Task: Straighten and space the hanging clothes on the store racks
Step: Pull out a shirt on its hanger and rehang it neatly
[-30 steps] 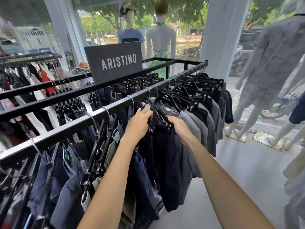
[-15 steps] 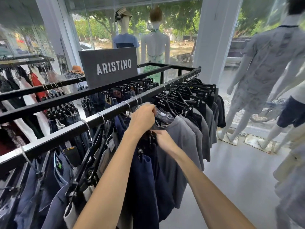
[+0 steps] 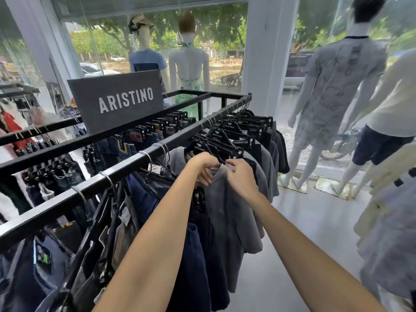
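Observation:
A black metal rack [image 3: 180, 137] runs from lower left to upper right, hung with dark trousers, navy garments and grey shirts on black hangers [image 3: 221, 140]. A grey shirt [image 3: 227, 212] hangs in the middle of the rail. My left hand [image 3: 202, 166] pinches its collar on the left side, just below the rail. My right hand [image 3: 239, 176] grips the same collar on the right side. The two hands are almost touching. Navy garments [image 3: 193, 255] hang just left of the grey shirt.
A dark ARISTINO sign [image 3: 119, 101] stands on the rack's top. Dressed mannequins [image 3: 333, 86] stand to the right by the window, two more mannequins [image 3: 189, 61] behind the rack. A white pillar [image 3: 267, 52] rises past the rack's end. Grey floor [image 3: 299, 226] lies on the right.
Both hands have left the dark garment and moved right along the rail onto the grey shirt's collar. The view has shifted forward and right.

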